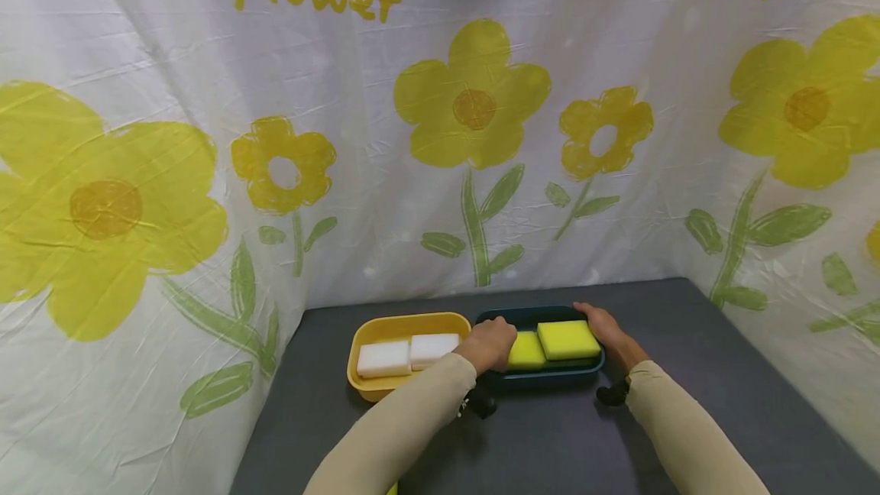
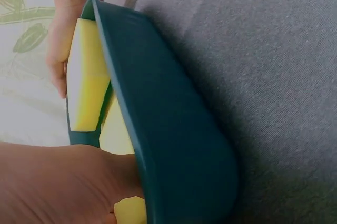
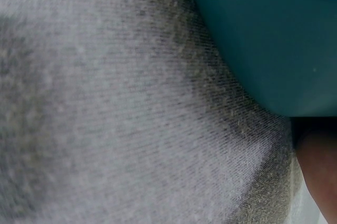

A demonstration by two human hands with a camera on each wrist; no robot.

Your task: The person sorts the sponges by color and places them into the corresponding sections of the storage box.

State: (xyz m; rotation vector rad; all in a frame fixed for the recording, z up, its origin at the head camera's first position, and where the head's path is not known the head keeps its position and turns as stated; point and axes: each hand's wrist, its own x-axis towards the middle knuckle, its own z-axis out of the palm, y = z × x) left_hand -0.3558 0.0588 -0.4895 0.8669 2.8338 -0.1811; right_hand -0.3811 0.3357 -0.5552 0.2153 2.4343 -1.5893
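Observation:
A dark teal bin (image 1: 543, 376) stands on the dark table with yellow sponges inside. One yellow sponge (image 1: 567, 340) lies tilted at the bin's right end, overlapping another yellow sponge (image 1: 525, 351) beside it. My left hand (image 1: 490, 342) reaches over the bin's left end, its curled fingers gripping yellow sponge; in the left wrist view the thumb goes down behind the near rim, with yellow sponge (image 2: 130, 211) showing below it. My right hand (image 1: 608, 333) holds the bin's right end from outside, fingers round the far corner. The right wrist view shows mostly tablecloth and the bin's wall (image 3: 274, 40).
Left of the teal bin stands a yellow bin (image 1: 412, 321) holding a white sponge (image 1: 383, 359) and another white sponge (image 1: 431, 348). A bit of something yellow (image 1: 393, 490) shows below the left sleeve. A flower-printed curtain (image 1: 357, 174) hangs behind the grey table (image 1: 550, 449).

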